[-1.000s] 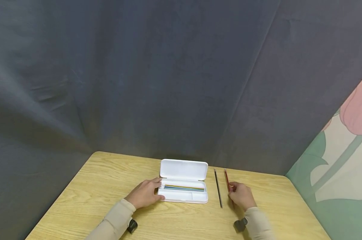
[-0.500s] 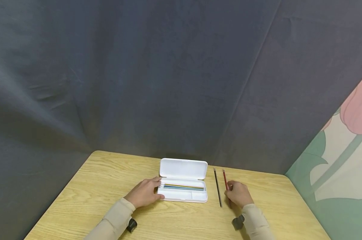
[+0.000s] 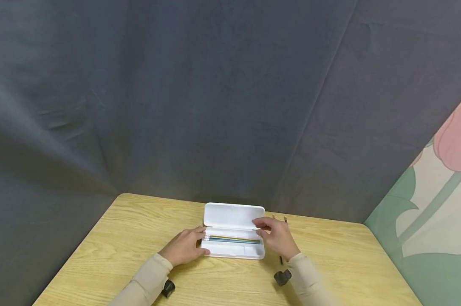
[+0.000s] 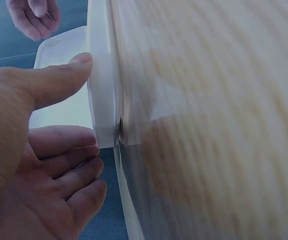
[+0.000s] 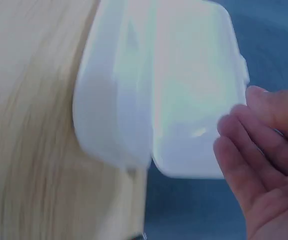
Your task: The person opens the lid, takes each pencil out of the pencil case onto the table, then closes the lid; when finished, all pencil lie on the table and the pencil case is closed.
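A white pencil case lies with its lid raised. Inside it are several pencils, yellow and blue ones among them, with white ends at the left. My left hand holds the left end of the case, thumb at the front corner and fingers at the side. Above the right end, near the hinge, is my right hand, its fingers loosely bent and nothing between them. In the right wrist view, its fingers appear beside the lid. Behind that hand lie two pencils, mostly hidden; the black pencil shows its lower tip.
The wooden table ends at a dark grey cloth at the back. At the right stands a panel with a painted flower. Each wrist carries a small black camera.
My right hand has let go of the red pencil, leaving it next to the black one, and moved left to the right end of the case. The left hand has stayed put.
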Demonstrator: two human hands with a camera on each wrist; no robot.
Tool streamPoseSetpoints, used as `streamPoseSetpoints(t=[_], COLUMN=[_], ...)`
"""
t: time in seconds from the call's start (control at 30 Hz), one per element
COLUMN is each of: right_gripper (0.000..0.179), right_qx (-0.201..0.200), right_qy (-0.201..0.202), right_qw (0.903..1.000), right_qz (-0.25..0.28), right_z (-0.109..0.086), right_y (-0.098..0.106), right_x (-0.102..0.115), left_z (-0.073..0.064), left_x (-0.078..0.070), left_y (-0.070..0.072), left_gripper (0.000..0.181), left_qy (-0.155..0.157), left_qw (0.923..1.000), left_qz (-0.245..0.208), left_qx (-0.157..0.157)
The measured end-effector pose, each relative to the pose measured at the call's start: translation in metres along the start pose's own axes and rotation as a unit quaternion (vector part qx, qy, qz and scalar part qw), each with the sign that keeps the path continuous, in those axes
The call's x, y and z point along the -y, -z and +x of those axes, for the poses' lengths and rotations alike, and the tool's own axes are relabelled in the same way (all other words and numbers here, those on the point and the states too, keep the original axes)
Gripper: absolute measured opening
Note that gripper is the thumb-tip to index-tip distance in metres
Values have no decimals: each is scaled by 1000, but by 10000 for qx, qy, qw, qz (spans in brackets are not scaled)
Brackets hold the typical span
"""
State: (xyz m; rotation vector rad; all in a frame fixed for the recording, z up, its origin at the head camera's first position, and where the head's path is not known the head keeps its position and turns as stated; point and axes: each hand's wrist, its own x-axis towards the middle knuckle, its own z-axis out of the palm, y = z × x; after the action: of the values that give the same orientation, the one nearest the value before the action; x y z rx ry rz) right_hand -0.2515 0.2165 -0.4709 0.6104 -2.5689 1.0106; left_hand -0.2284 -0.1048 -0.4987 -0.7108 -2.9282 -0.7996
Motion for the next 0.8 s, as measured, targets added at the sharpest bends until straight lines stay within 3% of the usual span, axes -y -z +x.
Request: streamPoseSetpoints(t=[0.17,0.27,0.6,0.8], right_gripper=[24,21,25,27], right_qx=[866,1144,1195,1587], right_qy=[110,356,429,463], right_qw=[9958,9911,9914,9856], right_qz=[-292,-574,-303,-364], right_z=[13,18,18,18], right_y=[-28,-38,-46,-44], right_x=[-4,-12,-12,-9], left_z=[0,0,1,0], left_x=[1,1,0,0], left_y=[-1,-1,1,0], left_gripper=[65,65,65,66], left_qy=[-34,-92,-42,-20], left_qw=[10000,9999,10000,10000], left_qz=[-17,-46,36,34], left_qx=[-20,-7,-10,31])
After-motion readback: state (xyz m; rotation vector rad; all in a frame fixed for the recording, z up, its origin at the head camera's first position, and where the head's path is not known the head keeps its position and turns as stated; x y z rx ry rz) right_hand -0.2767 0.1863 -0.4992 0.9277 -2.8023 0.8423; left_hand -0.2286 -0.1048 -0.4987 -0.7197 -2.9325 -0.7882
